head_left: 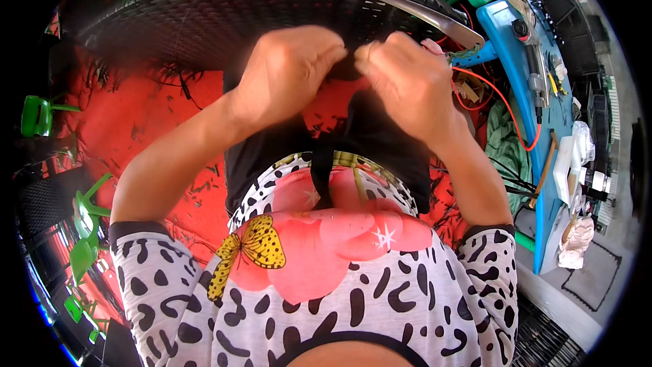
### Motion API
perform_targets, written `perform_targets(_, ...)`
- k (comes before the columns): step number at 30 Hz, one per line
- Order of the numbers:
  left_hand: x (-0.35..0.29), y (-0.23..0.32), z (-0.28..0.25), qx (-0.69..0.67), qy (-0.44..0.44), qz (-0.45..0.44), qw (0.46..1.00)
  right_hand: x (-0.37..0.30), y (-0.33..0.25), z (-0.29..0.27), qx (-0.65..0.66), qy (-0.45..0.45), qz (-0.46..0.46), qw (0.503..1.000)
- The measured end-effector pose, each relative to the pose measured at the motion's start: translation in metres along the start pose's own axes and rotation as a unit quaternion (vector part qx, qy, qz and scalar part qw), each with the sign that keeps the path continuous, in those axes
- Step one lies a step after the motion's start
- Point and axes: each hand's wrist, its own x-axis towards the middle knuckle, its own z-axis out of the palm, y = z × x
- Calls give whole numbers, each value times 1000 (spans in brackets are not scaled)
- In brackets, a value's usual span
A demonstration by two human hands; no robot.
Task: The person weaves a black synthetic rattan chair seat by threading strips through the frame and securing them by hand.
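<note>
My left hand (288, 71) and my right hand (411, 81) are raised in front of me with their fingertips a short gap apart. Both are closed, with fingers pinched together and slightly smeared by motion. Whatever they pinch is lost against the dark background. Just beyond them stands a black woven wicker panel (204, 17), curved along its top edge. A long silvery blade-like strip (414, 10) lies across the panel's right part. From my waist a flat black strip (323, 177) runs over the patterned shirt; where its upper end leads is hidden.
To my right stands a blue table (506, 34) with a power or air tool (535, 71) and a red hose (526, 129) hanging off it. Green plastic furniture (81, 258) is at the left. Black scraps litter the red floor covering (163, 122).
</note>
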Motion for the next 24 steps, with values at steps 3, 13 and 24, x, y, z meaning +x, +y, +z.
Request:
perform_targets(3, 6, -5, 3, -34, 76, -118, 990, 8, 15, 2, -36, 102, 49, 993)
perform_targets(13, 13, -17, 26, -52, 102, -92, 989, 9, 25, 0, -143, 161, 66, 974)
perform_targets(24, 9, -23, 28, -53, 123, -99, 986, 7, 21, 5, -113, 156, 25, 981)
